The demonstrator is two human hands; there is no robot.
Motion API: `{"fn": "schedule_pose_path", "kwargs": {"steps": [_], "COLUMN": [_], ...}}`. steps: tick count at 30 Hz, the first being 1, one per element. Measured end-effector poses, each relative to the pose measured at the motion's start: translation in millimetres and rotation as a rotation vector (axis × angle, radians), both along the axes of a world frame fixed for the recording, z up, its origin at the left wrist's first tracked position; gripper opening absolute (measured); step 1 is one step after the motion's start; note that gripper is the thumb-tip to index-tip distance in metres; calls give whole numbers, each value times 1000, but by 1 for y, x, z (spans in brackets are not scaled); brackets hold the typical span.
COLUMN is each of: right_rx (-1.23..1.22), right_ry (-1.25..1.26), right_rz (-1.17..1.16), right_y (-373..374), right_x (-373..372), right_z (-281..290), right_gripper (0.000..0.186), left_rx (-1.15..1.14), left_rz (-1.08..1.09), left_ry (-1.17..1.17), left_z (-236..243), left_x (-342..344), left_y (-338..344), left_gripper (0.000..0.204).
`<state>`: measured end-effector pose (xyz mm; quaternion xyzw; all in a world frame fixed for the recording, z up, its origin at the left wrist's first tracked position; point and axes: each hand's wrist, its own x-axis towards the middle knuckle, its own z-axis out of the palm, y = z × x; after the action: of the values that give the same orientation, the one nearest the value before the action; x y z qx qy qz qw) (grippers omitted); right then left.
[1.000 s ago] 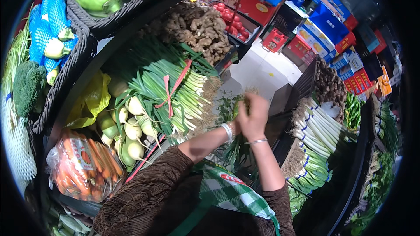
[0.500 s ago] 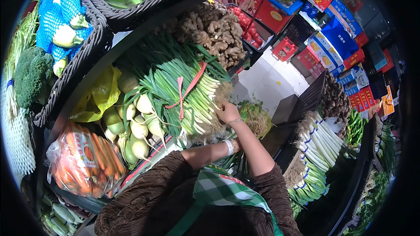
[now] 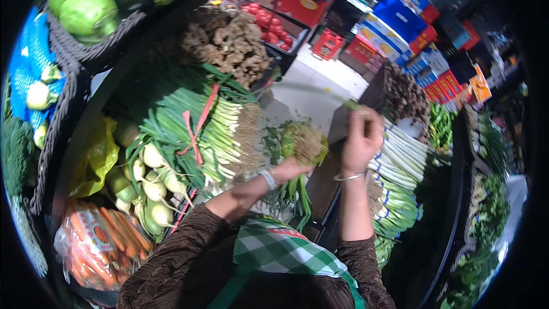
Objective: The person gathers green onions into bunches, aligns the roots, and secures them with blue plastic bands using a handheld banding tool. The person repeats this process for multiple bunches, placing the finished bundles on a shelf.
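Contact had ended between my right hand [image 3: 365, 133] and the tied scallions [image 3: 220, 133], its fingers curled, as it appeared, on a blurred green strand [image 3: 350, 104] near the white leeks [image 3: 403, 157], leaving my left hand [image 3: 290, 170] alone grasping the rooted bunch [image 3: 309, 142] between scallions and leeks.

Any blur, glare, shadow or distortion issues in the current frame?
Head view, centre: right hand motion-blurred, green streak beside it smeared, left hand clearer; head view, top: floor partly washed out; head view, left: glints on carrot bag, tied greens' leaf ends in shadow; head view, rim: fisheye bending, black corners.
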<state>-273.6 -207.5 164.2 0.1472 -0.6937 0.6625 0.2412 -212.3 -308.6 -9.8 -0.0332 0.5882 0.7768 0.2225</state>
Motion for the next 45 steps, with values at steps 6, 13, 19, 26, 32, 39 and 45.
{"fn": "schedule_pose_path", "kwargs": {"steps": [6,13,19,26,32,39,45], "right_rx": [661,718,336,52,79,321,1187], "right_ry": [652,-211,-427,-477,-579,-639,-64], "right_rz": [-397,244,188,321,391,886,606], "right_y": [84,69,59,40,6,-133,-184], "right_x": [23,40,25,30,-4,-16,-14], "right_z": [75,10,-31,-58,-108,-197,-202], "right_gripper": [19,16,18,11,16,27,36], "left_rx": [636,624,571,191,-17,-29,30], "left_rz": [-45,-183,-196,-107,50,201,275], "left_ry": [-36,-1,115,179,299,426,358], "left_z": [13,30,41,49,55,38,44], "left_x": [-23,-35,-26,-20,18,81,102], "left_y": [-10,10,24,0,-45,-72,-92], "left_gripper": [13,30,49,30,17,6,7]}}
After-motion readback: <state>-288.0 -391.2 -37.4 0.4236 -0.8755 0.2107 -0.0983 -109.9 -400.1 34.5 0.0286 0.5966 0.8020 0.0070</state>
